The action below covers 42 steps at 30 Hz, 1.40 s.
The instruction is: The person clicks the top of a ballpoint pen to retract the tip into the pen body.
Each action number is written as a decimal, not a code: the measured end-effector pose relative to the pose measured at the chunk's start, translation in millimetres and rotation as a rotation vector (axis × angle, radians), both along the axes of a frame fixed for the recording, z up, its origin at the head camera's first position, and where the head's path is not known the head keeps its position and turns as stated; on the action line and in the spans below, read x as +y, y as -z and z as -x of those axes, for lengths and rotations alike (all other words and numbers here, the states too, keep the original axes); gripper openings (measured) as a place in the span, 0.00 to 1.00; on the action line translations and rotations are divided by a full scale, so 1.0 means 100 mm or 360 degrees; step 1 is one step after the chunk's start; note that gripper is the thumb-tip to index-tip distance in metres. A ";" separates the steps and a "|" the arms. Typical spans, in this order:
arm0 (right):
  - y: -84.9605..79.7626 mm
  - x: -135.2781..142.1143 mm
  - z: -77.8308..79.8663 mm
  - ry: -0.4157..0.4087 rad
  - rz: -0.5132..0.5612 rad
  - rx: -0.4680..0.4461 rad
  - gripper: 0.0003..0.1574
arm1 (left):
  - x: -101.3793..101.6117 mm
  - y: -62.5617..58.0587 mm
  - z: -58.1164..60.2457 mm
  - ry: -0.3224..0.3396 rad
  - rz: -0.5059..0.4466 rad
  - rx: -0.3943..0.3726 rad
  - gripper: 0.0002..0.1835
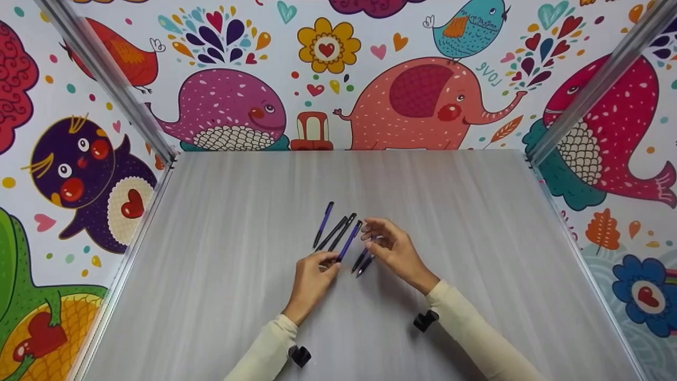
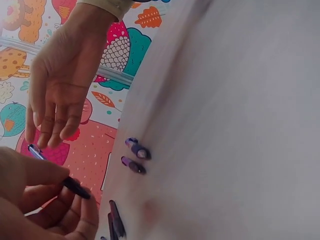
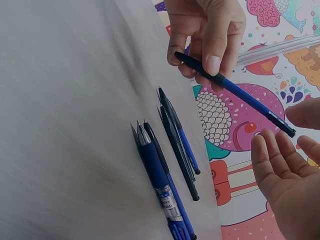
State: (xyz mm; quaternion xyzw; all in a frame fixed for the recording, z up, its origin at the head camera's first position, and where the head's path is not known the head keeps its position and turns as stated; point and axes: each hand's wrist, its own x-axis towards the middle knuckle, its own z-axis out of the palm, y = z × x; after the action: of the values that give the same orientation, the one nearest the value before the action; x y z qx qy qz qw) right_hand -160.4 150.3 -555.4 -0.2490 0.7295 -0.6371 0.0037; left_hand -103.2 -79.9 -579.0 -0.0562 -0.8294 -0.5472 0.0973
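Note:
My left hand (image 1: 313, 278) pinches a blue pen (image 3: 250, 100) by its black grip, thumb against fingers, with the pen raised above the table. Beside its far end is my right hand (image 1: 394, 248), fingers spread loosely; in the right wrist view the pen's end lies between thumb and fingers, with no contact visible. A thicker blue pen with a silver tip (image 3: 156, 167) and a slimmer pen lie side by side near the right hand. To the left are two dark pens (image 1: 332, 233) and another blue pen (image 1: 323, 225).
The pens lie on a grey wood-grain table (image 1: 238, 211). Behind it stands a wall with cartoon animals (image 1: 418, 111), and metal rails (image 1: 132, 106) run along the sides. A small black device (image 1: 426, 320) is on the right wrist, another (image 1: 300, 356) on the left.

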 end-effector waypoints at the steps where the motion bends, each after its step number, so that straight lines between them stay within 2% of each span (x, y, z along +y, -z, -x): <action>1: 0.00 0.00 0.00 0.0007 -0.0004 -0.0002 0.30 | -0.02 0.00 0.00 -0.0011 -0.0001 -0.0008 0.11; 12: 0.09 0.06 0.01 0.0071 -0.0038 -0.0069 0.28 | -0.22 0.12 0.01 -0.0149 0.0043 0.0000 0.10; 23: 0.23 0.14 0.03 0.0202 -0.0045 -0.0097 0.26 | -0.45 0.22 0.00 -0.0317 0.0124 0.0028 0.08; 34: 0.29 0.23 0.02 0.0222 -0.0102 -0.0101 0.26 | -0.67 0.32 0.00 -0.0491 0.0225 0.0029 0.08; 42: 0.31 0.25 0.03 0.0232 -0.0126 -0.0124 0.27 | -0.74 0.37 -0.01 -0.0583 0.0315 0.0048 0.06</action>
State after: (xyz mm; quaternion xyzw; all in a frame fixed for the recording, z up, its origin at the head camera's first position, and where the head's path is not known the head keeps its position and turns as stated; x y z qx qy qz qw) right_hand -163.9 175.5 -586.6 -0.1700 0.7695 -0.6156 -0.0045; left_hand -102.5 -154.4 -615.6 0.0780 -0.8739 -0.4354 0.2015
